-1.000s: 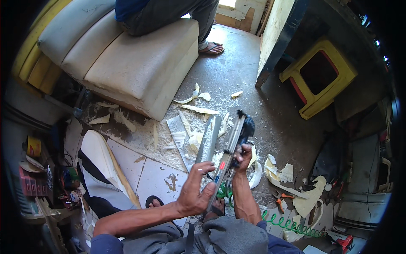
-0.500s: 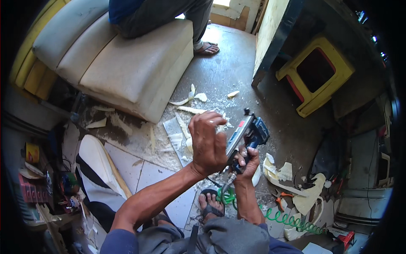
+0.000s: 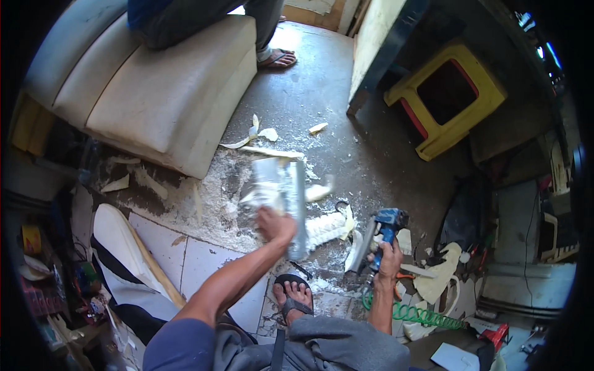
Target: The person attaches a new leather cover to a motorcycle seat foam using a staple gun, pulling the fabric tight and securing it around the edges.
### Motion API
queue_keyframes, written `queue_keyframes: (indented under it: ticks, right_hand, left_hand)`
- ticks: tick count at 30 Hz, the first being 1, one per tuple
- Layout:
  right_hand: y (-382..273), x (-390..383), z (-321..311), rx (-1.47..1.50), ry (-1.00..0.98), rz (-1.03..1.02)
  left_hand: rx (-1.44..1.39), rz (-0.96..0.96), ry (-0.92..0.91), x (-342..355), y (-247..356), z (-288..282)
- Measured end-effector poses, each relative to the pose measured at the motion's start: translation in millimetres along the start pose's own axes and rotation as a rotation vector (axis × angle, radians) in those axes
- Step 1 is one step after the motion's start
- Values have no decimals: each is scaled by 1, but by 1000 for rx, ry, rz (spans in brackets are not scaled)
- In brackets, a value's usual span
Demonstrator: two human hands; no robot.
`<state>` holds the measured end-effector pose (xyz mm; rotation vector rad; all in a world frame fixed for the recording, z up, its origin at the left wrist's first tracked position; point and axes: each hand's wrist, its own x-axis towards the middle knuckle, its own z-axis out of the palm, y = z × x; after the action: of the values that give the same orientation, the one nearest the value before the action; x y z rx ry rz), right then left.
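In the head view, my left hand (image 3: pixel 272 224) is closed on a grey metal piece (image 3: pixel 296 204) with pale scraps on it, low over the littered floor; both are blurred by motion. At the right, a blue and silver pneumatic stapler (image 3: pixel 387 226) sits in the grip of my right hand (image 3: pixel 388 263); a coiled green hose (image 3: pixel 421 315) runs below it. White dust and cut pale foam strips (image 3: pixel 325 229) lie between my hands. My sandalled foot (image 3: pixel 292 290) is just below the metal piece.
Another person (image 3: pixel 185 25) is on a cream padded bench (image 3: pixel 161 93) at the upper left. A wooden panel (image 3: pixel 374 49) and yellow plastic stool (image 3: pixel 479 93) stand upper right. A white cushioned piece (image 3: pixel 124 241) lies at lower left, cluttered shelves beside it. Tools and scraps lie lower right.
My left hand has left the stapler and moved down onto the metal piece, which has shifted. My right hand has carried the stapler right and down. The view has shifted slightly.
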<state>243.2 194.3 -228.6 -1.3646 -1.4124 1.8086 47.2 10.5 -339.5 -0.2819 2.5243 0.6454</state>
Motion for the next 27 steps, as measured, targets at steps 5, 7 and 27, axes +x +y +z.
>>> queue_keyframes:
  ticks: [5, 7, 27]
  right_hand:
    - [-16, 11, -18, -120, 59, -110]
    - [-8, 19, -26, -186, 78, -192]
    - [47, -26, 207, -950, -784, -820]
  left_hand:
    - [-790, 417, -1089, -55, 84, 49]
    - [-317, 914, -875, -84, 100, 29]
    - [-509, -895, 990, -331, -496, -249]
